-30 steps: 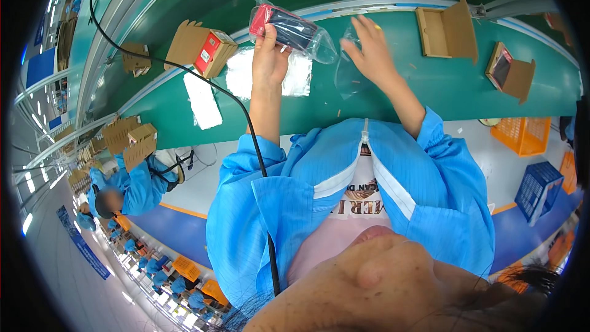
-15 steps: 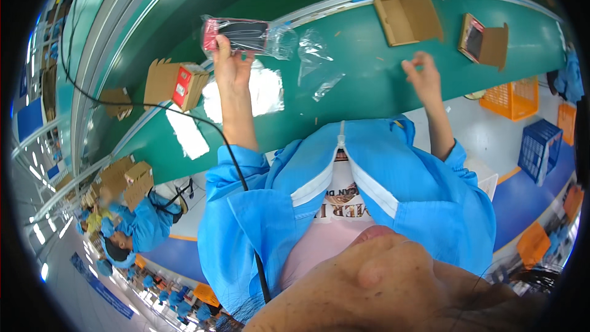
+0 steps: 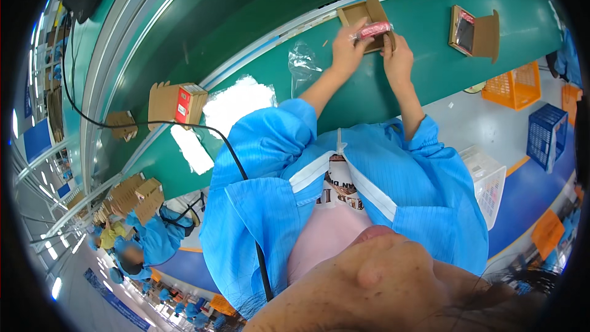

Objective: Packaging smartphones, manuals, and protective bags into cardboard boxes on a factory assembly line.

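Observation:
In my left hand (image 3: 348,50) is a flat red-and-dark item in a clear plastic bag (image 3: 373,29), pinched between thumb and fingers. It is tilted over an open brown cardboard box (image 3: 373,7), whose lid stands up. My right hand (image 3: 398,61) is closed at the box's near right edge, fingers curled against the cardboard, just below the bagged item's right end. My fingers and the item hide part of the box's inside. To the right, another open box (image 3: 456,32) holds a similar dark item with a red edge.
A loose clear plastic bag (image 3: 302,64) lies left of the box, near white glossy sheets (image 3: 243,101). Farther left stand brown cartons with a red panel (image 3: 184,103). A black cable (image 3: 215,130) crosses the view. Orange (image 3: 511,91) and blue (image 3: 546,135) crates stand beyond the table's near edge.
My left hand has carried the bagged item rightward from the left side to the open box. My right hand, open before, has moved left onto the box, which has shifted slightly left.

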Motion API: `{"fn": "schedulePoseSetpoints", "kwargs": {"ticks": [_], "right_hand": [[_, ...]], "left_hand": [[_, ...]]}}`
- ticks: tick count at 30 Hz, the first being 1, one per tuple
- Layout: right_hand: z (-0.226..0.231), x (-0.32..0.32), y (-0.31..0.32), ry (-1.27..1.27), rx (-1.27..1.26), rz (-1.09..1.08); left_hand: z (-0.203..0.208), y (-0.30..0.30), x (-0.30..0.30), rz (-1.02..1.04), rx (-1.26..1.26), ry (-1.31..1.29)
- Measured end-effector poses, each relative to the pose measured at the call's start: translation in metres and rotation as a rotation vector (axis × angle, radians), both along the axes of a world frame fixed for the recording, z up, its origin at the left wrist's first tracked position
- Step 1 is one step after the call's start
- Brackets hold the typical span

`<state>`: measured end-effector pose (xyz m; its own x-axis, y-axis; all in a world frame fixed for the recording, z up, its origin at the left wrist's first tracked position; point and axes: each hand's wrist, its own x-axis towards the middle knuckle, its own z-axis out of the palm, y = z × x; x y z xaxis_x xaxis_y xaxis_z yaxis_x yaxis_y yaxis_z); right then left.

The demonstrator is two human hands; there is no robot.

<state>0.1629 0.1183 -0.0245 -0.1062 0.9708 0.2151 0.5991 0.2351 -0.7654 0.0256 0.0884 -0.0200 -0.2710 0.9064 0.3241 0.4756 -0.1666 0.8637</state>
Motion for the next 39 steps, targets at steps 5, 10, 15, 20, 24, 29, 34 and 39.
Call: {"fn": "schedulePoseSetpoints", "kwargs": {"ticks": [5,10,15,20,24,29,34,39], "right_hand": [[-0.004,0.006,0.006,0.044,-0.051,-0.039],[0.002,0.011,0.010,0.014,-0.105,-0.019],[0.004,0.010,0.010,0.045,0.029,0.016],[0.041,0.064,0.026,0.315,-0.234,-0.203],[0.074,0.132,0.048,0.261,-0.046,-0.356],[0.026,0.221,0.099,0.001,-0.051,-0.504],[0.011,0.187,0.052,-0.752,-0.410,-0.093],[0.009,-0.006,-0.017,0.197,-0.287,0.481]], "left_hand": [[0.010,0.012,0.006,0.136,-0.408,0.067],[-0.004,0.028,-0.014,0.234,-0.160,0.750],[-0.013,0.036,-0.016,-0.014,-0.186,0.947],[0.010,-0.006,-0.059,0.281,-0.141,0.738],[-0.029,-0.076,-0.139,0.437,-0.512,0.539],[-0.026,-0.080,-0.128,0.277,-0.746,0.531],[-0.032,-0.081,-0.123,0.268,-0.478,-0.385],[0.028,-0.077,-0.108,0.108,-0.433,-0.948]]}}
